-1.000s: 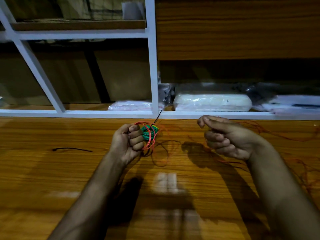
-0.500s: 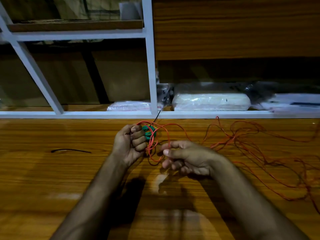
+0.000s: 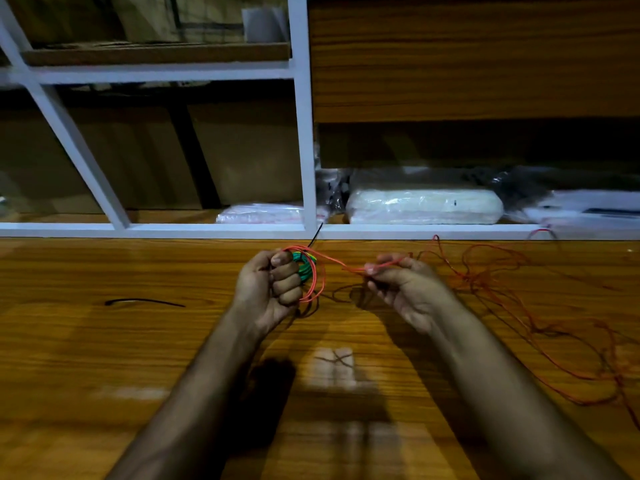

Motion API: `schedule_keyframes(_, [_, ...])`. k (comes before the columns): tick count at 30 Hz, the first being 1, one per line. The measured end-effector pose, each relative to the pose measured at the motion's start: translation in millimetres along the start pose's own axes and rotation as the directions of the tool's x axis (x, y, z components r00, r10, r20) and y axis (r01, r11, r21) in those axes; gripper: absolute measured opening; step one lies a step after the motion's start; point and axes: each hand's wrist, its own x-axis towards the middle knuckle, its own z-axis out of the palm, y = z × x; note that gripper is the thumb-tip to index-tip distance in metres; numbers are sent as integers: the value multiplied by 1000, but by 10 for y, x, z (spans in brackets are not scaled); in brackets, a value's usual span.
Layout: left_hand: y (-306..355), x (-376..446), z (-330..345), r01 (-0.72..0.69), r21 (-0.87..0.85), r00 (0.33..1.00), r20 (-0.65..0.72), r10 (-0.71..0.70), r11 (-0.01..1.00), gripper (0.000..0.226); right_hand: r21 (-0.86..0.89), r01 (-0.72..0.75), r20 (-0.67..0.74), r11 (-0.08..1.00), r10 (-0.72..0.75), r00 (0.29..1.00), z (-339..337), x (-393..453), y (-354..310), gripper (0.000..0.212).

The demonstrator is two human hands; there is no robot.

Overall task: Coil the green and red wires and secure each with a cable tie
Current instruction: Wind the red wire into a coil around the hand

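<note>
Dim, warm-toned wide-angle view.
Pale glare patches sit on the glossy table (image 3: 104,358); arm shadows fall beneath them, the shelf (image 3: 207,150) recesses are murky, frame lines bend at the edges, and fine detail is soft.

My table (image 3: 104,358) is glossy brown wood with a strong grain, and its far edge meets a white shelf frame (image 3: 301,150). On its left part, well away from everything else, lies a short black cable tie (image 3: 145,302), and over the right part, out to the right edge, the loose red wire (image 3: 540,327) sprawls in tangled loops. Behind the frame, on the low shelf along the table's far edge, lie a flat clear packet (image 3: 259,213), a bulky white bag (image 3: 424,206) and more plastic-wrapped goods (image 3: 588,211) toward the right.
</note>
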Motion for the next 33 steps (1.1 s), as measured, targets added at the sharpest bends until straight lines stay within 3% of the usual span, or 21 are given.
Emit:
schedule_keyframes(2, [1, -11, 23, -6, 8, 999, -38, 7, 1000, 22, -32, 42, -1, 999, -42, 999, 0, -4, -14, 51])
schedule_keyframes(4, [0, -12, 45, -15, 25, 996, -89, 17, 1000, 27, -182, 57, 122, 982, -34, 992, -13, -71, -74, 73])
schedule_keyframes(7, [-33, -15, 105, -1, 39, 994, -110, 5, 999, 31, -502, 68, 306, 862, 104, 946, -32, -187, -187, 70])
schedule_keyframes(8, [-49, -17, 122, 10, 50, 994, -106, -5, 999, 33, -581, 65, 312, 811, 148, 939, -65, -178, -201, 73])
schedule_keyframes(11, [-93, -37, 168, 46, 75, 996, -85, -39, 996, 33, -741, 10, 260, 672, 273, 926, -123, -130, -171, 111])
schedule_keyframes(13, [-99, -42, 171, 67, 63, 998, -23, -66, 996, 29, -777, -55, 208, 627, 338, 918, -150, -117, -145, 106])
schedule_keyframes(16, [-108, -31, 140, 77, 55, 995, 59, -80, 996, 23, -756, -102, 207, 647, 384, 900, -219, -86, -117, 92])
schedule_keyframes(19, [-114, -18, 88, 102, 19, 989, 105, -103, 995, 30, -689, -112, 233, 716, 365, 901, -226, -98, -125, 38])
schedule_keyframes(20, [-108, -12, 71, 109, 9, 987, 119, -109, 994, 31, -649, -81, 260, 757, 320, 911, -235, -90, -122, 29])
schedule_keyframes(23, [-85, -11, 50, 87, 11, 988, 123, -88, 996, 22, -492, 70, 345, 868, 121, 931, -254, -45, -136, 40])
schedule_keyframes(26, [-34, -19, 16, 39, 29, 996, 74, -42, 999, 22, -351, 180, 352, 919, -49, 935, -244, -43, -173, 36])
schedule_keyframes(30, [13, -24, 15, 9, 24, 1000, 28, -9, 1000, 22, -223, 149, 348, 963, -64, 935, -242, -30, -173, 46])
schedule_keyframes(33, [24, -24, 25, -10, 8, 1000, -18, 10, 1000, 23, -67, 144, 394, 987, -106, 913, -260, -6, -147, 35])
